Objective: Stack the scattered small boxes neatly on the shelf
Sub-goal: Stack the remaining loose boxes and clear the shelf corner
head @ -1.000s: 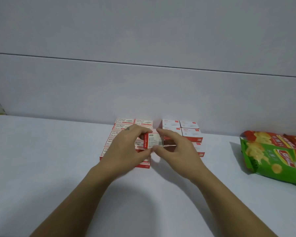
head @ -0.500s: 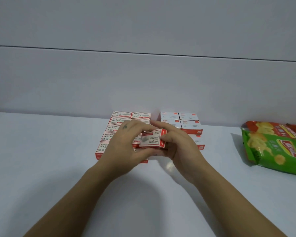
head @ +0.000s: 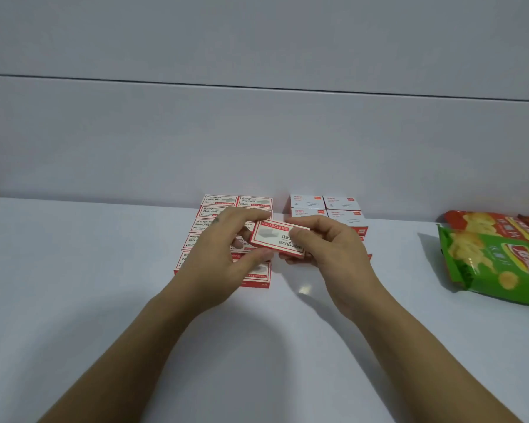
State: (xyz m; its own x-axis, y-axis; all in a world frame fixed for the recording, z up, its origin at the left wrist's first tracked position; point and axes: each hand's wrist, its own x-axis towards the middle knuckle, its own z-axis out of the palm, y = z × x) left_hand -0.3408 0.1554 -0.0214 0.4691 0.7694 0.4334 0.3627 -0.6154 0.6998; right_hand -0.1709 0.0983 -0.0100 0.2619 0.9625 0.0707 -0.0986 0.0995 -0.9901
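Note:
A small red-and-white staple box (head: 275,238) is held flat above the shelf surface, its printed face up and upside down to me. My left hand (head: 219,254) pinches its left end and my right hand (head: 327,251) grips its right end. Beneath my left hand lies a neat block of several matching red-and-white boxes (head: 223,203) in two columns against the back wall. Just right of it stands a second group of white boxes with red labels (head: 324,204), partly hidden by my right hand.
The white shelf surface (head: 89,285) stretches wide in front of the boxes, backed by a pale wall (head: 257,141). Green and red chip bags (head: 495,257) lie at the right edge.
The box has been turned from standing on its side to lying flat with its large face up. Both hands stayed on it, in front of the stacks.

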